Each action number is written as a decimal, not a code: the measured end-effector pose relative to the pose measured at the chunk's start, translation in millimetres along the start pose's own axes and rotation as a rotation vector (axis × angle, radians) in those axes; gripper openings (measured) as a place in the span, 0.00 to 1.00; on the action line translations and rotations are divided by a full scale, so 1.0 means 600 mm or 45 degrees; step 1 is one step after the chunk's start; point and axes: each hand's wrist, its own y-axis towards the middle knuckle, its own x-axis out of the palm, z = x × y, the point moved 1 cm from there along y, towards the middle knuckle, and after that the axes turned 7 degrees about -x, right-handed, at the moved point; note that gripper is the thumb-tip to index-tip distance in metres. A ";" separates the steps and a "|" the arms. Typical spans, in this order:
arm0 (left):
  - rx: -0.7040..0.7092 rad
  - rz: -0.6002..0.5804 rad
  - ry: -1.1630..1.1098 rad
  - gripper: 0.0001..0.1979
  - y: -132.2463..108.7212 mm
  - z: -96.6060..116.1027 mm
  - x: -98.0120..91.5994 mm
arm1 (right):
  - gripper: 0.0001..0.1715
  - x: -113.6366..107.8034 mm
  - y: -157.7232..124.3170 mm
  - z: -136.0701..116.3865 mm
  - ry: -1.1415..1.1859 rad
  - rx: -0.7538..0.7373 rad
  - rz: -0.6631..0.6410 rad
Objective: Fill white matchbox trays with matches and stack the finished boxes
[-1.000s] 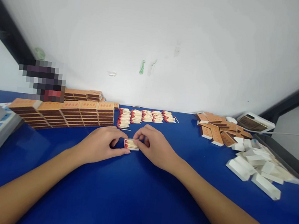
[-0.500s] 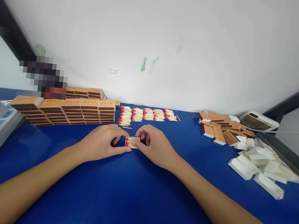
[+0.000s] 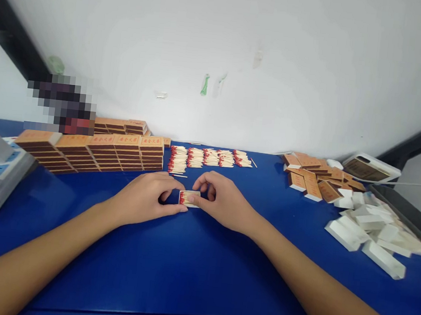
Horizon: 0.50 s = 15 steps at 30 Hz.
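Note:
A small white matchbox tray [image 3: 196, 193] with red-headed matches [image 3: 184, 198] in it lies on the blue table between my hands. My left hand [image 3: 149, 196] grips the tray's left end, thumb at the near side and fingers at the far side. My right hand [image 3: 224, 201] has its thumb laid on the matches, with its curled fingers behind the tray's right end. Just beyond the hands, several piles of loose matches [image 3: 210, 158] lie in a row, heads to the left.
Stacked matchboxes [image 3: 117, 150] stand at the left, beside a grey plastic container [image 3: 12, 182]. To the right lie a heap of matchbox sleeves [image 3: 308, 175], white empty trays [image 3: 369, 224], a phone [image 3: 373, 168] and a dark-edged tray [image 3: 404, 213]. A white wall [image 3: 296, 86] closes the back.
The matches in the tray look more evenly lined up, and the right thumb has shifted slightly across them. Both hands stay at the tray; the whole view has moved a little.

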 end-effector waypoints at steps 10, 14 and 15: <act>0.021 0.005 0.017 0.16 -0.001 0.003 -0.002 | 0.09 -0.002 0.001 0.003 -0.003 0.002 -0.030; 0.006 0.007 0.005 0.16 -0.001 0.002 -0.002 | 0.12 -0.002 -0.002 0.000 0.007 0.004 -0.029; 0.003 0.004 0.007 0.16 -0.002 0.002 -0.002 | 0.13 -0.001 -0.003 -0.001 0.015 0.013 -0.035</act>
